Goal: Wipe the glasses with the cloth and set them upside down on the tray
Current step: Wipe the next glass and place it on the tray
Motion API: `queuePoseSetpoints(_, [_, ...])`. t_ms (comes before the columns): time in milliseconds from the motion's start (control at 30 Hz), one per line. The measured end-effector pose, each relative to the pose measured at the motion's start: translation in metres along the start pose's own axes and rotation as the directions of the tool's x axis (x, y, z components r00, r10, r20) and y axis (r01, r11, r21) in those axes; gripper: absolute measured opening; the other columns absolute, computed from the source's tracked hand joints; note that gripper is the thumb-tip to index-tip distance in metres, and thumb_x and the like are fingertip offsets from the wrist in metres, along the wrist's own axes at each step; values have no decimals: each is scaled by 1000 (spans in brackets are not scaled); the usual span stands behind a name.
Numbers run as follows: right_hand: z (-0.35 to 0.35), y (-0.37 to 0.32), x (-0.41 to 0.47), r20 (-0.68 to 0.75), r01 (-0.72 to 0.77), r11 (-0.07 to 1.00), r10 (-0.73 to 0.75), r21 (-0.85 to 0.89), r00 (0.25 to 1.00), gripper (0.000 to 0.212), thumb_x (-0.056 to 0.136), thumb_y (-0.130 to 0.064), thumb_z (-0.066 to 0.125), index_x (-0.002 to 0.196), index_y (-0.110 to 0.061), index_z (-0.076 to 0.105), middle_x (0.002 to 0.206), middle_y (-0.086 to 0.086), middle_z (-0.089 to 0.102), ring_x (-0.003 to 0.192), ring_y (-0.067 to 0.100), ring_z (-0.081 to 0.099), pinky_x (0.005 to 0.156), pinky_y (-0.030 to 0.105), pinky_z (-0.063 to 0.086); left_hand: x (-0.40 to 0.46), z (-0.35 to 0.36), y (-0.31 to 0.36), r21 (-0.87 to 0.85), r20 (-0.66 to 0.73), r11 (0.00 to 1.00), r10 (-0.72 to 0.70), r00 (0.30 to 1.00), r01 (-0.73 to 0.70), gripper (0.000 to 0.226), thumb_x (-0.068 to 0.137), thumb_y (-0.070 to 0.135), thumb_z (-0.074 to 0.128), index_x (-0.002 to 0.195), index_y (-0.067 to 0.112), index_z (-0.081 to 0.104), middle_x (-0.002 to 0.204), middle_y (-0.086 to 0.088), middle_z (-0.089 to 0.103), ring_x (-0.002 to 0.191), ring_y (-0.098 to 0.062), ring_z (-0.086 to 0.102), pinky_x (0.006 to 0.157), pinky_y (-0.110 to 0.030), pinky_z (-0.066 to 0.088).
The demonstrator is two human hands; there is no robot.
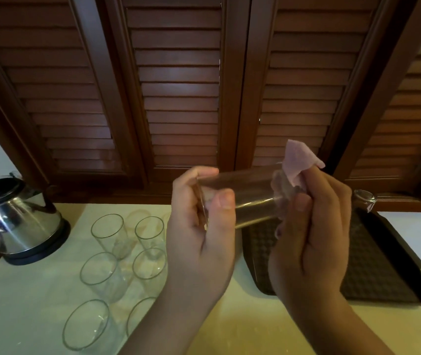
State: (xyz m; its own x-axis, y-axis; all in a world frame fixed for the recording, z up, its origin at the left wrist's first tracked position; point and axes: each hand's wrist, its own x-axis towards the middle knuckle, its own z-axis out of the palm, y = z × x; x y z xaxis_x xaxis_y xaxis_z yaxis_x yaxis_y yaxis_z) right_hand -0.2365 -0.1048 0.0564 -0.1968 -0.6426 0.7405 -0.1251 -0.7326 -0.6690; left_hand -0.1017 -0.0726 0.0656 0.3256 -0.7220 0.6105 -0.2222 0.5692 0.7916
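A home refreshment counter — louvred wooden doors (178, 85), steel kettle (17, 219), drinking glasses (109, 234), tray (373, 265).

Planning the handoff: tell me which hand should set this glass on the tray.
Probably the left hand: it grips the glass, while the right hand holds the cloth. The tray lies on the right, though, within a short reach.

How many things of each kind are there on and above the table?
Glasses: 8, with 6 upright on the table, 1 held, 1 on the tray
Cloth: 1
Tray: 1
Kettle: 1
Total: 11
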Motion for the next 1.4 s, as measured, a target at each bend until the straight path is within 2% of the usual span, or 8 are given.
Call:
queuePoseSetpoints(267, [-2, -27, 7, 67, -293, 956, 295, -29, 953, 34, 114, -35, 39, 121, -27, 71, 76, 0, 66, 60, 22, 59, 49, 41, 48, 13, -11, -5, 22, 39, 994, -109, 993, 108, 33, 100, 63, 45, 119, 42, 62, 100, 8, 73, 89, -3, 70, 76, -12, 53])
queuePoseSetpoints(400, [-2, -10, -24, 106, 172, 926, -144, -335, 984, 38, 115, -27, 38, 141, -12, 60, 135, 0, 60, 93, 32, 70, 76, 42, 59, 22, -12, -2, 28, 99, 974, -227, 969, 225, 41, 104, 67, 40, 108, 39, 70, 92, 16, 76, 86, 1, 72, 71, -11, 52])
queuePoseSetpoints(600, [-13, -12, -2, 495, 555, 691, -318, -463, 809, 34, 109, -17, 49, 142, -14, 60, 140, 4, 66, 128, 21, 60, 101, 38, 50, 27, -15, -12, 22, 246, 961, -271, 931, 274, 52, 105, 69, 47, 105, 28, 78, 95, 10, 78, 92, -6, 74, 76, -11, 53])
queuePoseSetpoints(700, [-18, -18, 21, 571, 395, 822, -105, -412, 814, 32, 112, -22, 46, 139, -26, 62, 134, -11, 67, 127, 6, 63, 99, 24, 54, 31, -18, -11, 16, 278, 943, -325, 904, 334, 53, 94, 72, 49, 111, 32, 80, 95, 19, 80, 90, 5, 74, 73, -9, 53])
queuePoseSetpoints(800, [-23, -24, 29, 506, -152, 947, 282, -284, 815, 27, 104, -38, 51, 118, -29, 72, 88, -10, 75, 71, 2, 71, 57, 11, 50, 31, -17, -9, 14, 322, 911, -395, 860, 412, 58, 84, 75, 51, 114, 35, 80, 89, 15, 79, 82, 3, 73, 73, -14, 54])
queuePoseSetpoints(867, [-22, -23, 14, 429, -385, 916, 393, -110, 813, 29, 101, -39, 50, 112, -27, 73, 74, 0, 72, 51, 3, 61, 45, 10, 42, 27, -13, -8, -92, 310, 838, -489, 815, 538, 59, 82, 76, 57, 117, 34, 79, 91, -1, 81, 85, -10, 77, 85, -34, 59])
queuePoseSetpoints(1100, [-12, -3, -50, 295, 29, 966, 50, -259, 954, 30, 105, -23, 51, 127, -22, 72, 125, -2, 59, 117, 24, 63, 89, 32, 54, 5, 4, -5, -341, 506, 114, -814, 284, 933, 89, 84, 85, 62, 115, 4, 85, 117, -25, 82, 100, -35, 80, 100, -52, 60])
queuePoseSetpoints(1400, [-17, -7, -47, 341, 68, 968, 19, -240, 940, 34, 106, -10, 47, 135, -11, 67, 149, 1, 60, 149, 18, 49, 119, 37, 43, 10, 11, -11, -378, 476, 107, -829, 292, 919, 82, 98, 78, 54, 122, 3, 79, 108, -16, 81, 90, -30, 80, 91, -44, 60])
